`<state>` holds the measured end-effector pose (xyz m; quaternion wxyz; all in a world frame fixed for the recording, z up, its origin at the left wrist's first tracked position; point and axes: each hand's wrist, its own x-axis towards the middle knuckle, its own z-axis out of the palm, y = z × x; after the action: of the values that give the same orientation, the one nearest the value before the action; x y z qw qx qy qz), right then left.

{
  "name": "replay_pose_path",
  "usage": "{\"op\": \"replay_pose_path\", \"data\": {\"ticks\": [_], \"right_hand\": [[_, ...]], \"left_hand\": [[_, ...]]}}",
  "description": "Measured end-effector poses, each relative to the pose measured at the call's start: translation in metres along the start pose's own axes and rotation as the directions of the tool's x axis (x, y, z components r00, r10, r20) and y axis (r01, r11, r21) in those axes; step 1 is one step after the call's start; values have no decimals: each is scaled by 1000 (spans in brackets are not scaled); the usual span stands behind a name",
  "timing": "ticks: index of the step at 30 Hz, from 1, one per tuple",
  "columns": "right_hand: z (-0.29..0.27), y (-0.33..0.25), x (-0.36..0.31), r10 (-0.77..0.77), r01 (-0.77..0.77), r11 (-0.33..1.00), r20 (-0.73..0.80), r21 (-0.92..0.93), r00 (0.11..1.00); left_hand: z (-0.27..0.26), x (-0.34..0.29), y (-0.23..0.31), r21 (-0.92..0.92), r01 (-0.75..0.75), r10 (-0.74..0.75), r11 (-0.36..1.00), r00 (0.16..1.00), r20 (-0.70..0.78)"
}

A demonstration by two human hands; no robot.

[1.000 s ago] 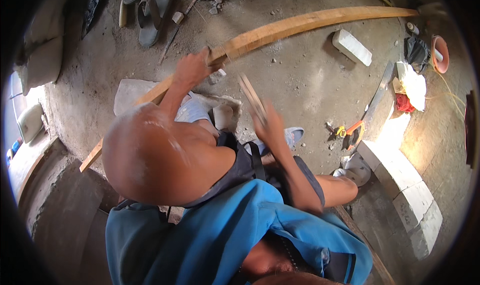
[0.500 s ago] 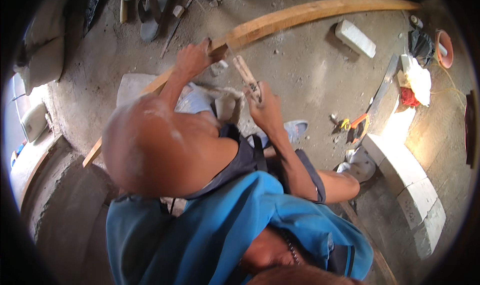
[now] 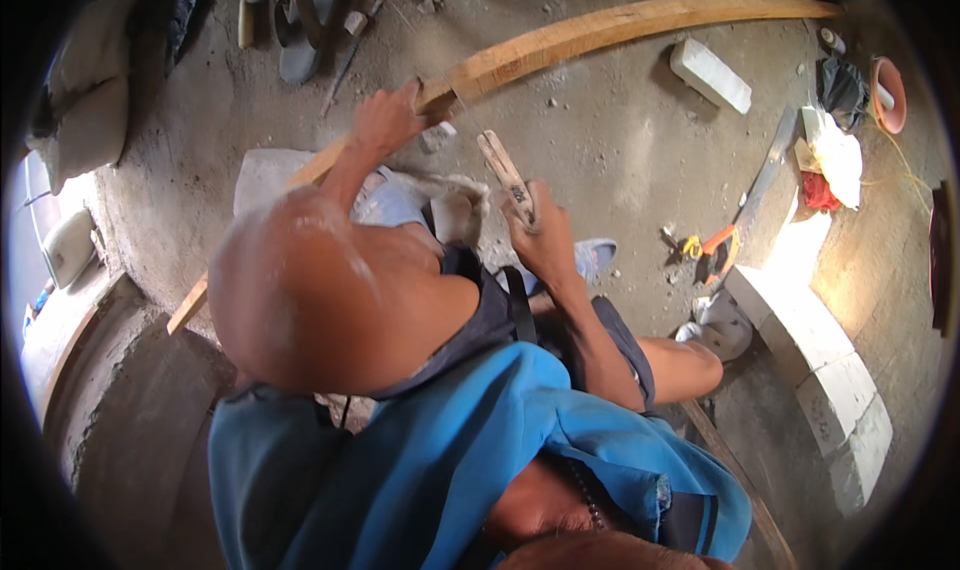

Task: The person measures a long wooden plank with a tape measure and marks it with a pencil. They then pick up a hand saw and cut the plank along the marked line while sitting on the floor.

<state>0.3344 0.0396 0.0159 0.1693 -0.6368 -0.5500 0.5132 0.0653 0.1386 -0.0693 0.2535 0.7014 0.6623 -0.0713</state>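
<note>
The long wooden plank (image 3: 600,35) lies across the concrete floor (image 3: 600,160), its long axis running from the lower left, where one end pokes out beside the person's shoulder, up to the far right near the upper edge; the bow in it may be only the lens bending a straight board. The left hand (image 3: 385,120) rests on the plank about midway along it, fingers curled over the near edge in a closed hold, just left of a notch or cut mark in the wood. The right hand (image 3: 540,240) is wrapped shut around the lower part of a wooden-handled tool (image 3: 505,175), most likely a chisel or hammer handle, though its working end cannot be told. That tool's long axis runs from the grip up and to the left, so its free end points toward the plank near the left hand, but stays apart from the wood, with a small pale chip (image 3: 438,135) on the floor between them. The left hand is thus the one on the plank, and the right hand lies below and to the right of it. Around them lie a white block (image 3: 710,75), an orange-handled tool (image 3: 715,245), sandals (image 3: 300,20) and a row of pale blocks (image 3: 830,370) at the right.
</note>
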Motion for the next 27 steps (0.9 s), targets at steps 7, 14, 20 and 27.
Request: {"op": "replay_pose_path", "data": {"ticks": [7,14,20,27], "right_hand": [[-88,7,-165,80,-78,988,14,-134,997],[6,15,-15,-9,7,998,-33,-56,999],[3,14,-12,-53,52,999,-36,-8,998],[10,8,-14,-97,98,993,-18,69,995]], "left_hand": [[5,8,-15,20,-61,62,998,996,-56],[0,8,4,-11,-39,40,999,999,7],[-1,3,-2,-18,-23,22,1000,999,-29],[-21,-15,-13,-71,47,-53,996,996,-73]]}}
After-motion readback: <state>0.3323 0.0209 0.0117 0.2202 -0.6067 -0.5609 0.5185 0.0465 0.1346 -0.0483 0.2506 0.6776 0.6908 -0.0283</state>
